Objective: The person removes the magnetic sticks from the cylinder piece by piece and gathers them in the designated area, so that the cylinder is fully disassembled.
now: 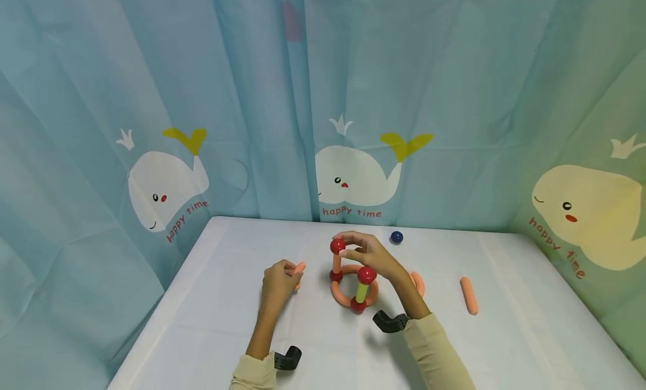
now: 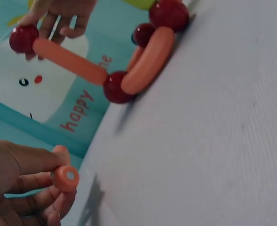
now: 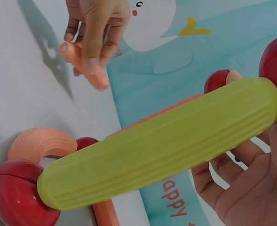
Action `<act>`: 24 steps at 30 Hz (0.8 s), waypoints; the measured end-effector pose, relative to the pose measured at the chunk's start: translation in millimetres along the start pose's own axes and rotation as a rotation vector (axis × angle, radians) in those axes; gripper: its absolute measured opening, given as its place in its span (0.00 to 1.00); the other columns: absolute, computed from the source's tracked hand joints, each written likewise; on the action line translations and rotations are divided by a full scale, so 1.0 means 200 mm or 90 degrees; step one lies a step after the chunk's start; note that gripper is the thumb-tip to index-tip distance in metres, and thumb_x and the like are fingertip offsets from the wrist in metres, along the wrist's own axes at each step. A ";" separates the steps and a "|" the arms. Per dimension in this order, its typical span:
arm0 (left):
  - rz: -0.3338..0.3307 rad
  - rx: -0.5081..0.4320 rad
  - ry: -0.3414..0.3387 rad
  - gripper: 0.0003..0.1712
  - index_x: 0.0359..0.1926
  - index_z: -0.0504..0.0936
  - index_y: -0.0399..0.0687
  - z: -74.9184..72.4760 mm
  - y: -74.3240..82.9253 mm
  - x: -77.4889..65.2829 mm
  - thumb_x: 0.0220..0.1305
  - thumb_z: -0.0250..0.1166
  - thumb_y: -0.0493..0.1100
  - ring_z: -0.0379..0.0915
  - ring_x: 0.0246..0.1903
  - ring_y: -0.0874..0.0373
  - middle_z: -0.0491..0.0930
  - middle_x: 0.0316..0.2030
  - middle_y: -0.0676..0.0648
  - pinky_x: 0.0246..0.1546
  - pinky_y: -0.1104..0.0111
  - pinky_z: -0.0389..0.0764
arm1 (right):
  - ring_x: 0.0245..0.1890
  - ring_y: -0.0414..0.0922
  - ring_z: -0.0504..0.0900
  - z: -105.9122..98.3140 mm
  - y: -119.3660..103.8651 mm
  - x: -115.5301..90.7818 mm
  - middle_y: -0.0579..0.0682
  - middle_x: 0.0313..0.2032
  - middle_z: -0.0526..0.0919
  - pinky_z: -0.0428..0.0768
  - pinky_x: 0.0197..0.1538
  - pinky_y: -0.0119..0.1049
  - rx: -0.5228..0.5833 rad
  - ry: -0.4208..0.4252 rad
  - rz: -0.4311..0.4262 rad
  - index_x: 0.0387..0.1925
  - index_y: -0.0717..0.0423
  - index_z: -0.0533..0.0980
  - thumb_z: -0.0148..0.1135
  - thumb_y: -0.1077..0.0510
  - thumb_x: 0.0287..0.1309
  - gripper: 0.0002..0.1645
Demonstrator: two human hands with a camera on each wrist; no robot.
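Note:
Toward the left, my left hand [image 1: 277, 283] pinches an orange rod [image 3: 84, 66] between thumb and fingers, above the table. A white dot shows on the rod's end in the left wrist view. My right hand [image 1: 370, 254] grips the red ball [image 1: 337, 246] on top of an upright orange rod [image 2: 72, 61]. That rod stands on a ring of curved orange pieces [image 1: 339, 294] joined by red balls. A yellow-green rod [image 3: 157, 143] also rises from the ring, with another red ball [image 1: 367, 275] on its upper end. The right forearm passes close beside it.
A dark blue ball [image 1: 397, 237] lies behind the right hand. A curved orange piece [image 1: 418, 283] is partly hidden by the right forearm. Farther right lies a straight orange rod [image 1: 469, 295]. A whale-printed curtain [image 1: 262, 98] hangs behind the white table [image 1: 202, 323].

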State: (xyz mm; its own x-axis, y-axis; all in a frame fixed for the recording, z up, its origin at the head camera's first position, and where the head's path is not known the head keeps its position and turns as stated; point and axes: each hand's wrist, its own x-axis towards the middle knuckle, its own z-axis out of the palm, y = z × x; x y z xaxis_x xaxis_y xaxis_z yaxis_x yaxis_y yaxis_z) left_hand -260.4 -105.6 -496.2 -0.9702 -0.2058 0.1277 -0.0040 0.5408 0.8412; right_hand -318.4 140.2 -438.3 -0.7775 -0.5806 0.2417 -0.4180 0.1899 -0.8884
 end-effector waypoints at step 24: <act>-0.051 0.134 0.037 0.10 0.33 0.84 0.41 -0.01 -0.04 -0.01 0.57 0.71 0.44 0.76 0.18 0.59 0.82 0.25 0.48 0.19 0.68 0.72 | 0.54 0.54 0.77 0.00 0.01 0.00 0.60 0.53 0.81 0.80 0.51 0.35 0.004 0.010 -0.013 0.57 0.60 0.75 0.61 0.63 0.64 0.20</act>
State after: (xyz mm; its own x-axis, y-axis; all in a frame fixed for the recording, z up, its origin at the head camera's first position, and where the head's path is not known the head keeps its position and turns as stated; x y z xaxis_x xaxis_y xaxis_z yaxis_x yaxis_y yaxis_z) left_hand -258.7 -112.1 -502.6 -0.9491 -0.2986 0.1002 -0.1369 0.6775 0.7227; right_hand -318.5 140.9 -440.1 -0.7763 -0.5713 0.2662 -0.4311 0.1733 -0.8855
